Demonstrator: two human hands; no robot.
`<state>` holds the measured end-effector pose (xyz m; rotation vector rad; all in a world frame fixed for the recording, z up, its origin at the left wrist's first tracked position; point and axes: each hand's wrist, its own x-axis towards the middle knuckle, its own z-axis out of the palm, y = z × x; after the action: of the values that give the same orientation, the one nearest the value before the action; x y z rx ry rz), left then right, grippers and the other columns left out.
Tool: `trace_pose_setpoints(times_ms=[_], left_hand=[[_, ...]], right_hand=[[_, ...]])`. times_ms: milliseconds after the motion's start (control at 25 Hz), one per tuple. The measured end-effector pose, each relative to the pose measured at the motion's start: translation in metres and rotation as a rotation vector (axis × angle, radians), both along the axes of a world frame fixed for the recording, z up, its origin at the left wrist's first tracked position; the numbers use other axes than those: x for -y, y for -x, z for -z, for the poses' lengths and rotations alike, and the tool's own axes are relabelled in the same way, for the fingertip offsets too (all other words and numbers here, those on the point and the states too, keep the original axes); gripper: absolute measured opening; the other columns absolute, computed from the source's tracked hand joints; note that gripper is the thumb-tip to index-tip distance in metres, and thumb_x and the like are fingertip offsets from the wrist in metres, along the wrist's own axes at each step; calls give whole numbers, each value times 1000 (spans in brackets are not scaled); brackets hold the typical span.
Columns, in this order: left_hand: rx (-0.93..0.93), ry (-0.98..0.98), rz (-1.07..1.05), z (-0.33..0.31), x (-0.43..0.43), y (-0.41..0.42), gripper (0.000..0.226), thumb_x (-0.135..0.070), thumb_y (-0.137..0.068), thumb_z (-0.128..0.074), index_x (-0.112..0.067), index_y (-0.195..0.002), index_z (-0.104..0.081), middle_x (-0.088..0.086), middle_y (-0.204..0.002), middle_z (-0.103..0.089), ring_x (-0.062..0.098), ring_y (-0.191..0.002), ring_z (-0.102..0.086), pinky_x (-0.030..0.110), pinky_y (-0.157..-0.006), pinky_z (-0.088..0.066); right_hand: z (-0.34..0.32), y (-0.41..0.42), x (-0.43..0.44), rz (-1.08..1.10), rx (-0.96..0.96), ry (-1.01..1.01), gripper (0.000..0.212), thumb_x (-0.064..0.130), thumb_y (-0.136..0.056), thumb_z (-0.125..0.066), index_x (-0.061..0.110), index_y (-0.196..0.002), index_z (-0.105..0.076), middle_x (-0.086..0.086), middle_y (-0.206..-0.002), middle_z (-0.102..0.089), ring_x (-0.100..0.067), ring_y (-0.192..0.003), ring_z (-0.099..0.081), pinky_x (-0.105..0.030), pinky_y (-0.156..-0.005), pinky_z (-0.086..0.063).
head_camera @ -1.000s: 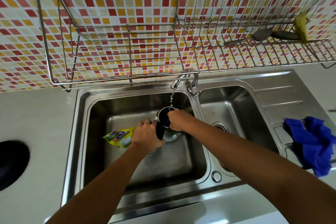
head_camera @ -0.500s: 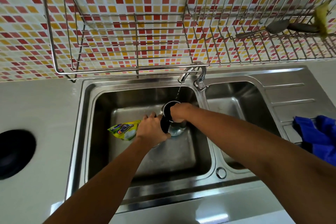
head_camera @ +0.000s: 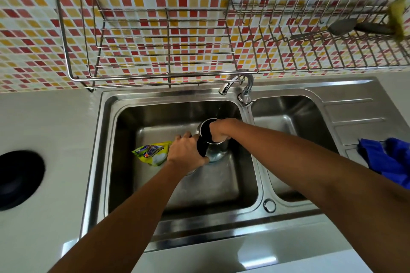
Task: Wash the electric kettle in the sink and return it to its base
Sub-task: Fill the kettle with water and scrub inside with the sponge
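Note:
A steel electric kettle (head_camera: 217,151) with a black handle stands in the left basin of the sink (head_camera: 104,139), below the faucet (head_camera: 235,82). My left hand (head_camera: 186,153) grips the black handle at the kettle's left side. My right hand (head_camera: 221,129) sits over the kettle's open mouth with its fingers reaching inside, so they are hidden. A black round base (head_camera: 17,179) lies on the counter at the far left.
A yellow-green detergent pouch (head_camera: 152,153) lies in the left basin beside my left hand. The right basin (head_camera: 292,122) holds nothing. A blue cloth (head_camera: 386,157) lies on the drainboard. A wire dish rack (head_camera: 168,51) hangs above the sink with a utensil (head_camera: 341,26) in it.
Both hands stay on the kettle in the same spot. The water stream from the faucet has thinned to faint drops. The view has shifted slightly.

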<state>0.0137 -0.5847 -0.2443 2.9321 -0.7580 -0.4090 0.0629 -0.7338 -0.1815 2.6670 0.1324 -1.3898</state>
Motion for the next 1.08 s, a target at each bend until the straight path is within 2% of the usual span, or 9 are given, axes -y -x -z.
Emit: trace_pose_setpoints(times_ms=[80,200,320,440,560,640,840,960,1080], left_hand=[[-22,-3,-6,0,1,1,67,-64,-73,-61,-18,-122,-62,0,-113,-68,23,-113,-55,41,-96,-42],[-40,-8,-33,3,-1,0,72,-68,-68,-57,-20,-121,-61,0,-112,-68,23,-111,-55,40,-94,-42],[-24,9,-26,4,0,1,69,-65,-71,-61,-18,-122,-62,0,-112,-68,23,-111,-55,40,-95,-43],[23,-3,6,0,0,3,66,-63,-75,-61,-19,-124,-62,-1,-115,-69,23,-113,-55,40,-94,-43],[-9,-23,15,1,0,2,70,-67,-73,-59,-20,-125,-61,0,-115,-67,24,-112,-55,41,-92,-43],[-47,-7,-31,3,0,0,74,-69,-67,-57,-20,-123,-60,2,-114,-66,25,-110,-57,40,-92,-44],[-67,34,-109,17,0,-3,83,-80,-56,-47,-26,-118,-60,1,-109,-66,28,-107,-58,43,-87,-49],[-45,10,-59,17,1,-5,84,-79,-57,-39,-26,-119,-61,0,-111,-66,27,-107,-58,43,-90,-46],[-21,-25,13,6,1,-5,77,-73,-66,-43,-24,-122,-62,0,-114,-67,24,-111,-57,42,-94,-43]], right_hand=[[0,-2,-3,93,-31,-132,22,8,-94,-43,2,-101,-63,-11,-77,-55,-23,-64,-51,-30,-55,-41],[4,1,2,112,135,-212,27,11,-93,-48,1,-112,-64,-16,-104,-65,-32,-90,-62,-34,-71,-47],[6,8,8,-1,335,-83,30,19,-89,-59,9,-116,-63,-11,-117,-63,-35,-105,-63,-38,-77,-50],[5,-3,3,9,135,13,24,21,-93,-56,6,-111,-62,-9,-99,-64,-27,-90,-66,-34,-73,-51],[13,-13,13,501,-235,-199,10,8,-97,-46,4,-91,-54,-8,-59,-50,-11,-39,-46,-18,-39,-36],[9,-13,33,873,-301,-425,11,8,-97,-44,3,-90,-51,-6,-55,-46,-6,-31,-39,-14,-31,-27],[-12,11,91,1692,-406,-1005,23,12,-101,-36,-8,-101,-48,-5,-51,-45,-4,-29,-37,-11,-25,-26],[-4,27,85,1689,-380,-1023,16,10,-100,-36,-2,-100,-46,-3,-53,-42,-3,-29,-33,-12,-25,-21],[6,17,44,1371,-310,-806,17,8,-99,-34,6,-84,-42,-1,-44,-41,-3,-26,-29,-13,-26,-18]])
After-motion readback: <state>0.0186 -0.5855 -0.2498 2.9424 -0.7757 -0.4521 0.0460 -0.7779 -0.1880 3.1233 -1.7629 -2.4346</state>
